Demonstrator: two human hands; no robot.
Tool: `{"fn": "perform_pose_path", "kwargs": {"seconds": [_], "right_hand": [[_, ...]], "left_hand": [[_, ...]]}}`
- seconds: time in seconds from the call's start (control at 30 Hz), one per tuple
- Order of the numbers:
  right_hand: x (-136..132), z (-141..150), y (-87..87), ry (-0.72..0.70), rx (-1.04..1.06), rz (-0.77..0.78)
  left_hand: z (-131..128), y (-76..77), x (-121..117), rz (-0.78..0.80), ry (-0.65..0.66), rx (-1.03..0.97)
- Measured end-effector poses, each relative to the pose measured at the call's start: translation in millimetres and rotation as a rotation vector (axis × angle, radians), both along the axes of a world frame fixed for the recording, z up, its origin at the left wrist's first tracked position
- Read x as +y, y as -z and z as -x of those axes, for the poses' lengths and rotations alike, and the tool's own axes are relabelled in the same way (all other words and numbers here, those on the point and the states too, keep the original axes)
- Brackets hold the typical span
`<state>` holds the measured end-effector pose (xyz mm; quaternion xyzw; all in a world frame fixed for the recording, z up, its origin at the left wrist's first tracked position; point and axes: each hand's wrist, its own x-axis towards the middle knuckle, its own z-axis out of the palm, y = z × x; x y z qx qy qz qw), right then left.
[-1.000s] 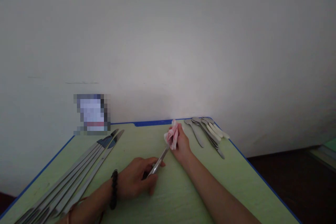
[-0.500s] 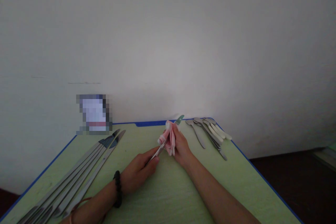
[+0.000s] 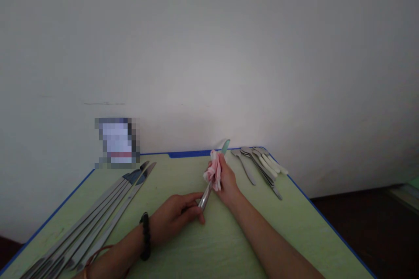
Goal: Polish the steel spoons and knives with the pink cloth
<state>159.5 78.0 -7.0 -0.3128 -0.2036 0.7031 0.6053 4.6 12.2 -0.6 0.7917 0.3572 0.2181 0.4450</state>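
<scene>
One shiny metal table knife (image 3: pixel 205 197), handle pinched, blade wrapped.
Left hand (image 3: pixel 181 216) grips its handle; right hand (image 3: pixel 228 178) clamps a crumpled pink-and-white cloth (image 3: pixel 214 171) around its blade, over a pale-green, blue-edged table (image 3: pixel 183 174), between long steel knives (image 3: pixel 90 226) and grey metal spoons (image 3: pixel 258 168).

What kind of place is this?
Probably a room indoors, though I can't tell which one: there's a pale wall, and a blue-edged green table with knives and spoons lying on it.
</scene>
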Motion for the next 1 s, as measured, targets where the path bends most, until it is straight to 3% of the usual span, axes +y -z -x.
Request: {"fn": "perform_pose_path", "kwargs": {"seconds": [0.27, 0.4, 0.57, 0.83, 1.0], "right_hand": [[-7, 2, -2.8, -0.116, -0.059, -0.066], [-9, 2, -4.9, -0.179, -0.088, -0.137], [-11, 3, -4.4, -0.231, -0.074, -0.229], [-10, 3, 2.0, -0.263, -0.12, -0.179], [-10, 3, 3.2, -0.297, -0.175, -0.219]], "left_hand": [[0, -0.4, 2, 0.026, -0.172, -0.071], [0, 7.1, 8, 0.124, -0.337, -0.157], [1, 10.4, 15, 0.13, -0.525, -0.268], [-1, 8.1, 9, 0.088, -0.435, -0.127], [-1, 6.0, 9, 0.077, -0.444, -0.124]]}}
